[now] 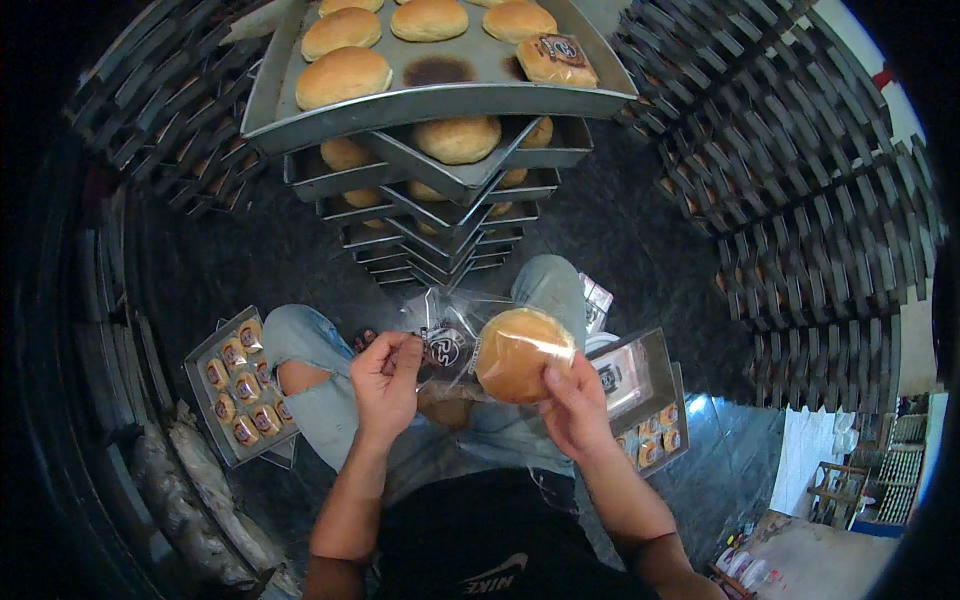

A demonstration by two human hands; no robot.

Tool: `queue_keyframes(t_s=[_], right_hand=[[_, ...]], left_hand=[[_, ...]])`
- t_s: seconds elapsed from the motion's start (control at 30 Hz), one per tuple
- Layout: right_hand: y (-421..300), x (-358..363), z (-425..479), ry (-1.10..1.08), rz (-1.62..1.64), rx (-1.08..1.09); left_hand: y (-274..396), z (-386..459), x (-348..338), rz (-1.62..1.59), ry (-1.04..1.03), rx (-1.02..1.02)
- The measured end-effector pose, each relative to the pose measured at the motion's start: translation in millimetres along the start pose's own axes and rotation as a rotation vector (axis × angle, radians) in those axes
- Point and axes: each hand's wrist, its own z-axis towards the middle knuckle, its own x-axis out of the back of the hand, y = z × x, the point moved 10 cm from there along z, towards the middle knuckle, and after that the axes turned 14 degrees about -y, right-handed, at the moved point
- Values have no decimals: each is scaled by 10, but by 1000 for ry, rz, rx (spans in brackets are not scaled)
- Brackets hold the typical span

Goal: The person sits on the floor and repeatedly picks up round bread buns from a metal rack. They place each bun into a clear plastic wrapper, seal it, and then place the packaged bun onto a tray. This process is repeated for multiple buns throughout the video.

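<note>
My left hand (388, 379) pinches the edge of a clear printed plastic bag (446, 352) above my lap. With my right hand (574, 397) I grip a round golden bun (521, 354); clear film lies over the bun, and the bag spreads out to its left. Ahead, a metal baking tray (442, 101) tops a tall stack and holds several unwrapped buns (343, 77). One wrapped bun (556, 60) lies at that tray's near right corner, beside dark stains on the metal.
A tray of wrapped buns (246, 386) sits left of my knee. At my right, another tray (660, 375) holds a pile of printed bags (622, 375), with wrapped buns (649, 442) in a tray below. Tall stacks of trays (810, 217) rise at both sides. Plastic-covered bundles (202, 480) lie lower left.
</note>
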Motion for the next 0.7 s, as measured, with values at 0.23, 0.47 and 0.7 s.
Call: queue_keyframes(t_s=[0.23,0.47,0.7], right_hand=[[-473,-1285,-14,-419,-1490,620],[-426,-1409,-105,-379,-1523,598],[-233,-1253,89,-286,-1447,727]], left_hand=[[514,102,-812,-880,-340,-187],[960,165,-689,-857,-209,-396],[693,28,-884,-582,-352,-260]])
